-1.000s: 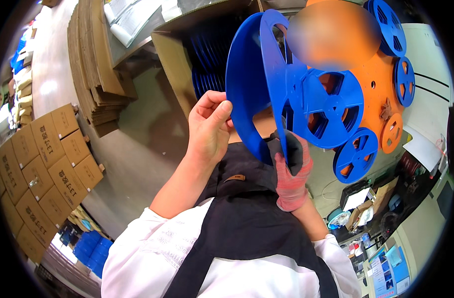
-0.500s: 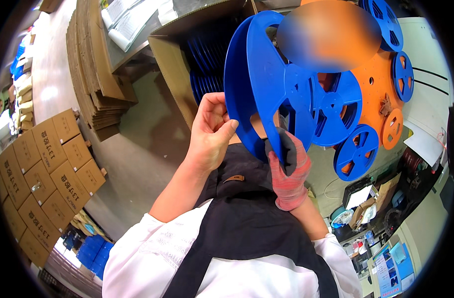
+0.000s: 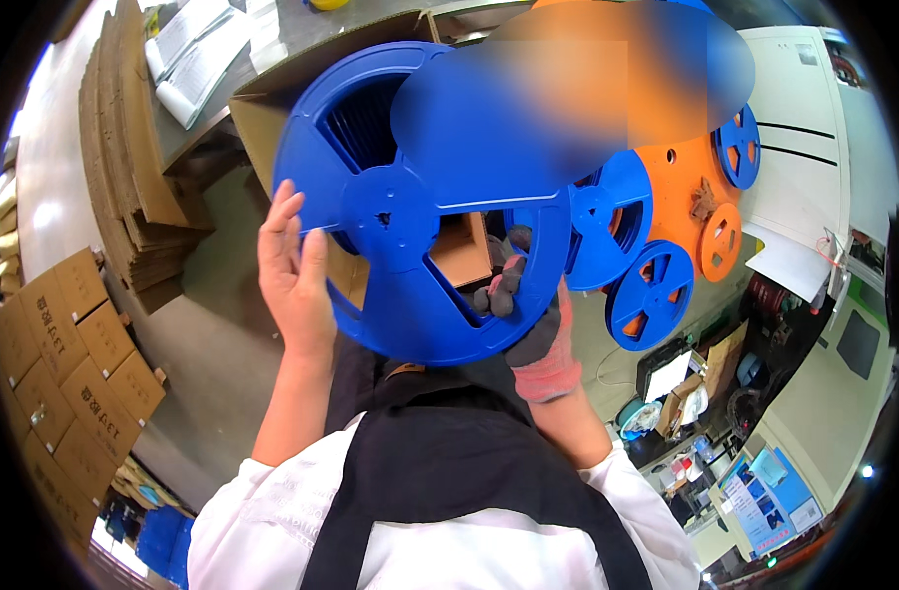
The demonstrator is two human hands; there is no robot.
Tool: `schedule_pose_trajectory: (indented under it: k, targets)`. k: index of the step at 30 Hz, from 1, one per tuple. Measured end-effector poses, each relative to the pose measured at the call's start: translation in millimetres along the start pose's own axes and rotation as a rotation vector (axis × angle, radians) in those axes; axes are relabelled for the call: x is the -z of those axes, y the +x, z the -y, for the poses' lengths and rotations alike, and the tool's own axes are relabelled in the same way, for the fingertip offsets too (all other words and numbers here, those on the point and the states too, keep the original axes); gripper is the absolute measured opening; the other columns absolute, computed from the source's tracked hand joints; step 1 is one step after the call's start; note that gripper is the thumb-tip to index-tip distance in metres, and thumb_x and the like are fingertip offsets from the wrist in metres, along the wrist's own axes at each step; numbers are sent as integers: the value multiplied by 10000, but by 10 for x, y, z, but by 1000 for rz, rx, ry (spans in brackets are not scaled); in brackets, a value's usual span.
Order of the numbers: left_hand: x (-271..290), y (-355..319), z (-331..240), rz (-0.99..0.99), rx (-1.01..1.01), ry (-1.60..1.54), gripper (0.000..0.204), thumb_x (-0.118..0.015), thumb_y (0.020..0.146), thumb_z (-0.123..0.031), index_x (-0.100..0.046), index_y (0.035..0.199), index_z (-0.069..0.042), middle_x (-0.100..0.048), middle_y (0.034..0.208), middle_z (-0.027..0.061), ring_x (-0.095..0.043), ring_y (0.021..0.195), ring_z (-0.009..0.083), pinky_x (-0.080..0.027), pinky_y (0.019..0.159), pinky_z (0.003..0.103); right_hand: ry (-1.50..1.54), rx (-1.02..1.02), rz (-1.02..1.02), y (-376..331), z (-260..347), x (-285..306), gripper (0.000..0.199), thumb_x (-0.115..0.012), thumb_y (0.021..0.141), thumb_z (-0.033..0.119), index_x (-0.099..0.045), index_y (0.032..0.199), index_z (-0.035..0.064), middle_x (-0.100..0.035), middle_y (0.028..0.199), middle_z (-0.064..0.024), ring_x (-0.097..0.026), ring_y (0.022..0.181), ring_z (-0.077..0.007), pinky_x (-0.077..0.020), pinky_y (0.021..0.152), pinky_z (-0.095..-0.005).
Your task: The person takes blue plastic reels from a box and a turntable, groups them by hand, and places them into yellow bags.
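Observation:
A large blue plastic reel [image 3: 400, 310] faces me, held up in front of my apron. My gloved right hand [image 3: 538, 339] grips its lower right rim, fingertips showing through a cut-out. At the left rim, my bare left hand [image 3: 302, 295] has its fingers stretched and thumb apart, resting against or just by the edge; contact is hard to tell. Beyond the reel stands an open cardboard box [image 3: 256, 128]; dark blue ribbed edges, like stacked reels, show through the upper cut-out. A blurred patch hides the reel's upper right.
An orange disc [image 3: 681, 182] at right carries several smaller reels, including a blue one [image 3: 651, 295] and an orange one [image 3: 722, 243]. Flattened cardboard [image 3: 120, 167] leans by a grey table [image 3: 179, 133] at left. Stacked cartons [image 3: 81, 369] stand lower left, a pale cabinet [image 3: 789, 98] far right.
The blue reel has turned from nearly edge-on to facing me and shifted left. My left hand has moved left to its rim, fingers opening out. My right hand still holds it.

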State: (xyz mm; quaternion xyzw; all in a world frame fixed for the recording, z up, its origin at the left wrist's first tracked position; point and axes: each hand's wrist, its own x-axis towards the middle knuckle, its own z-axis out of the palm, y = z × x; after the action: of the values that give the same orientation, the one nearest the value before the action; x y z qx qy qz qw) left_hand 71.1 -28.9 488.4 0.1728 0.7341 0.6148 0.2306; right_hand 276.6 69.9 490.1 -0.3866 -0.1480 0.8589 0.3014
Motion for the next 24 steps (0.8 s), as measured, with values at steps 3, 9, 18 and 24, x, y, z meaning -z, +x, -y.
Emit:
schedule_pose_trajectory:
  k: [3,9,18,24]
  targets:
    - [124,19,35,-55,-50,115,342,-490,897,34,-512,1236,-8,-367,1459,177,-327,1375,279,-208,1156,420,107,-40,-13,22,13,-33,432,-445,992,362,-433,1311,70,-537,845,-19,-566,687,-146,-516,721,-371]
    - [230,12,135,-66,18,32,320,-483,917,-10,-511,1235,-13,-350,1473,172,-310,1386,263,-171,1168,425,189,-95,-21,68,-18,-11,455,-453,994,337,-386,1362,79,-559,872,10,-570,702,-127,-509,722,-352]
    - [228,-64,302,30,149,11,314,-496,919,-5,-521,1232,-9,-401,1444,153,-344,1365,245,-213,1156,378,-60,26,-3,62,-44,-83,384,-513,982,250,-466,1294,31,-580,861,-72,-610,713,-174,-526,766,-336]
    - [65,-192,329,212,162,16,321,-484,917,18,-526,1236,2,-436,1416,145,-379,1340,231,-255,1136,357,-338,203,-248,-37,-341,308,317,-533,960,131,-504,1243,-9,-610,1026,-100,-608,879,-159,-498,800,-288]
